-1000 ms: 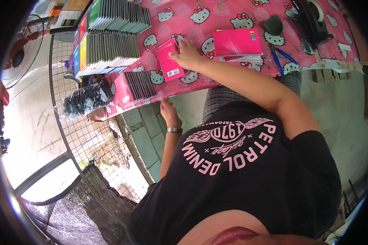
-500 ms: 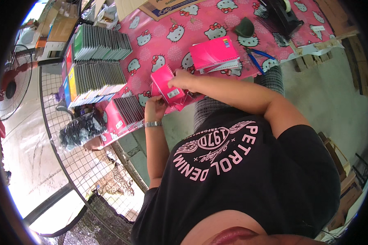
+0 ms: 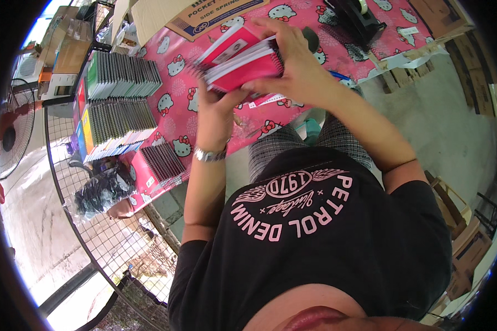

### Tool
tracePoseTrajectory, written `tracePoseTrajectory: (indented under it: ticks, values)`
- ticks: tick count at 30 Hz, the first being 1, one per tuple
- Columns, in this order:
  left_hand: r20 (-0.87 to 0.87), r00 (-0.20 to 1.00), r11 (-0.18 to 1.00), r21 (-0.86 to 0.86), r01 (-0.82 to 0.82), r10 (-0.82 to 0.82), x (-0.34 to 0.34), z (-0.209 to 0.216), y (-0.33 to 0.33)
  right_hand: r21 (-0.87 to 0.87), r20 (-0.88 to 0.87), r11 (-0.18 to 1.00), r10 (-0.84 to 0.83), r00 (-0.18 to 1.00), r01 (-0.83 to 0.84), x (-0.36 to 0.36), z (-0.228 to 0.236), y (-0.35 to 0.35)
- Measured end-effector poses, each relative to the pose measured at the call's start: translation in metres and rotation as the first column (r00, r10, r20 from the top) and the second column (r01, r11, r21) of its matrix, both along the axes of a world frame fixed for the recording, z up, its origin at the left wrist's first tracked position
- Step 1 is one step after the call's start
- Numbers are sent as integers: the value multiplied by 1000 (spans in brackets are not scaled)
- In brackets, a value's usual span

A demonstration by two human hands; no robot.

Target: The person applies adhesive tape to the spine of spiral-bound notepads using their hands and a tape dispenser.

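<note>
Both my hands hold a small bundle of pink spiral notebooks (image 3: 246,71) above the table, tilted, with white page edges showing. My left hand (image 3: 215,113) grips the bundle's left end, its thumb at the near side. My right hand (image 3: 303,69) wraps the right end, fingers over the top and thumb below. One notebook at the back of the bundle leans apart from the others. Motion blurs the left edge. Under the hands, part of another pink-and-white piece (image 3: 268,100) lies on the table, mostly hidden.
A row of pink spiral notebooks (image 3: 159,163) stands at the table's left edge, with yellow (image 3: 119,121) and green (image 3: 124,75) stacks beyond. A cardboard box (image 3: 204,19) is at the back. A black tape dispenser (image 3: 356,25) and blue-handled pliers (image 3: 339,75) are on the right.
My hands have risen and moved farther over the table. They now hold several pink notebooks together, where before they handled pink notebooks at the near edge. The stack on the right is now mostly hidden.
</note>
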State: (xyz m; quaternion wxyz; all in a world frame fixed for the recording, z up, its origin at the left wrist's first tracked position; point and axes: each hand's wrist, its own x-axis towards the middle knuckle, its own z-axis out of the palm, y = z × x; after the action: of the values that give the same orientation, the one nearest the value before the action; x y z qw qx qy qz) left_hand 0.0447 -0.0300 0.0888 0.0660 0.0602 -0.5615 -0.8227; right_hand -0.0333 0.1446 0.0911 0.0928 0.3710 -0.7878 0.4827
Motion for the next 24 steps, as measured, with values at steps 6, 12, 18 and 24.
tracePoseTrajectory:
  ticks: [6,12,18,24]
  values:
    - [-103,992,968,-247,42,-69,-39,-27,24,-218,124,952,245,961,-215,-30,-35,23]
    - [-117,993,967,-249,-58,29,-40,-57,24,-384,385,910,312,868,-157,-25,-78,23]
    - [-116,993,983,-177,-52,32,-36,-51,27,-388,383,898,361,850,-206,-28,-68,17]
    - [-192,981,976,-212,-52,10,-37,-69,33,-326,427,935,279,860,-141,-30,-87,25]
